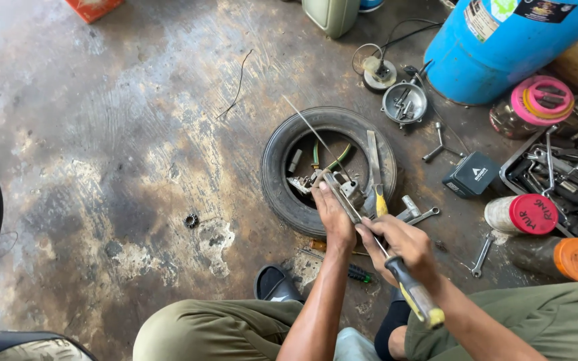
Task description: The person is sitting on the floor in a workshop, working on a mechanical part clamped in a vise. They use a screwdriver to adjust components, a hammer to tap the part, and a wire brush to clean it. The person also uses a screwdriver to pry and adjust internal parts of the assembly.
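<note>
My knees in green trousers fill the bottom edge and are cut off there, and a black sandal (277,284) shows between them, half covered by my left forearm. My right hand (399,246) is closed around a screwdriver (415,294) with a black and yellow handle; the handle points back toward me, and the long shaft runs forward and to the left under my left hand. My left hand (334,215) reaches forward with the arm almost straight, the fingers bent down over a small metal part (346,189). I cannot tell what this part is, because my fingers and the shaft hide most of it. It sits at the near inside edge of a small black tyre (329,170) lying flat on the stained concrete floor (135,134). More small pieces inside the tyre are hard to make out. Farther right, a tray of tools (563,177) and a blue barrel (503,47) are both cut off by the frame.
</note>
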